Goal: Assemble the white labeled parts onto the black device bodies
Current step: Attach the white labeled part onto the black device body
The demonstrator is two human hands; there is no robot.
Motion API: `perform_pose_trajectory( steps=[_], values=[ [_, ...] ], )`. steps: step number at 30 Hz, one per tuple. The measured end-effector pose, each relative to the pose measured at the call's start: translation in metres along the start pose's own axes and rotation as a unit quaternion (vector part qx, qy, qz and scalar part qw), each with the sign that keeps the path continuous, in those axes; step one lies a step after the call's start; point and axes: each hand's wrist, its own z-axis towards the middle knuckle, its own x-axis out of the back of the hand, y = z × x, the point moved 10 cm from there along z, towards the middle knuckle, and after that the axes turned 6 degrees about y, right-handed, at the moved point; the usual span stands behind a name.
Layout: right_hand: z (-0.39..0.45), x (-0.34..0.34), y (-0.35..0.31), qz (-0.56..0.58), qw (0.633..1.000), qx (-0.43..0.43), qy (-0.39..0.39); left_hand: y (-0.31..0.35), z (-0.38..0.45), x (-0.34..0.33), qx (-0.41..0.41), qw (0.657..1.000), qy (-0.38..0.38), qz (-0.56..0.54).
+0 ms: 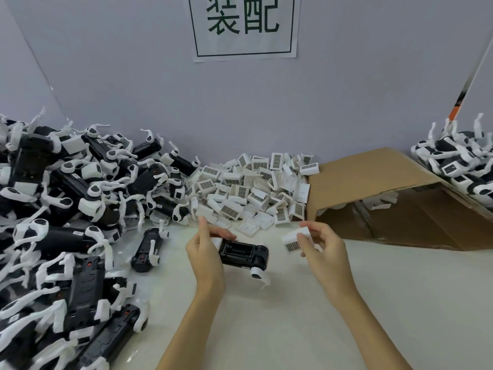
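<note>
Nearest us, low in the frame, we saw the pale table [280, 329]. At left sprawled the heap of black device bodies [66, 209]; right of centre lay a tipped cardboard box [386, 188], and at upper centre the pile of white labeled parts [250, 190]. Our left hand [205, 252] gripped one black device body [241, 253] at middle frame. Just right of it, apart, our right hand [324, 247] pinched one white labeled part [293, 240].

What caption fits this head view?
Left hand holds a black device body; right hand brings a white labeled part.
</note>
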Motion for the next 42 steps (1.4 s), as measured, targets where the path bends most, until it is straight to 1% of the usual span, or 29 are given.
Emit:
perform_pose_trajectory(
  steps=[7, 10, 14, 16, 19, 21, 23, 25, 29, 31, 33, 37, 39, 40, 42],
  values=[
    [-0.003, -0.006, -0.025, -0.03, 0.994, 0.082, -0.07, -0.001, -0.017, -0.015, -0.027, 0.999, -0.025, 0.02],
    [-0.009, -0.011, -0.035, -0.048, 0.988, 0.123, -0.083, 0.002, -0.02, -0.021, -0.03, 0.998, -0.045, 0.019],
    [-0.017, -0.019, -0.047, -0.037, 0.984, 0.152, -0.08, 0.004, -0.022, -0.027, -0.031, 0.997, -0.071, 0.024],
    [-0.023, -0.027, -0.053, -0.024, 0.981, 0.164, -0.1, 0.005, -0.025, -0.031, -0.035, 0.995, -0.088, 0.024],
    [-0.036, -0.045, -0.056, -0.049, 0.973, 0.183, -0.135, 0.013, -0.034, -0.039, -0.07, 0.99, -0.116, 0.03],
    [-0.041, -0.051, -0.054, -0.06, 0.971, 0.189, -0.135, 0.015, -0.038, -0.041, -0.079, 0.989, -0.127, 0.024],
    [-0.039, -0.05, -0.055, -0.089, 0.967, 0.207, -0.123, 0.016, -0.04, -0.042, -0.079, 0.988, -0.132, 0.025],
    [-0.037, -0.049, -0.054, -0.117, 0.963, 0.207, -0.129, 0.015, -0.04, -0.042, -0.077, 0.988, -0.135, 0.026],
    [-0.041, -0.048, -0.056, -0.113, 0.956, 0.225, -0.149, 0.017, -0.04, -0.042, -0.082, 0.987, -0.135, 0.032],
    [-0.041, -0.046, -0.059, -0.117, 0.953, 0.243, -0.139, 0.015, -0.039, -0.041, -0.069, 0.989, -0.129, 0.035],
    [-0.043, -0.05, -0.059, -0.128, 0.949, 0.248, -0.148, 0.011, -0.037, -0.039, -0.05, 0.991, -0.121, 0.033],
    [-0.056, -0.065, -0.055, -0.177, 0.925, 0.282, -0.183, 0.008, -0.034, -0.036, -0.041, 0.992, -0.106, 0.047],
    [-0.062, -0.071, -0.051, -0.238, 0.907, 0.295, -0.186, 0.005, -0.032, -0.033, -0.015, 0.995, -0.093, 0.033],
    [-0.065, -0.073, -0.051, -0.277, 0.891, 0.314, -0.173, 0.005, -0.032, -0.033, -0.008, 0.996, -0.087, 0.03],
    [-0.069, -0.076, -0.055, -0.332, 0.866, 0.352, -0.125, 0.003, -0.032, -0.034, 0.008, 0.995, -0.095, 0.034]
  ],
)
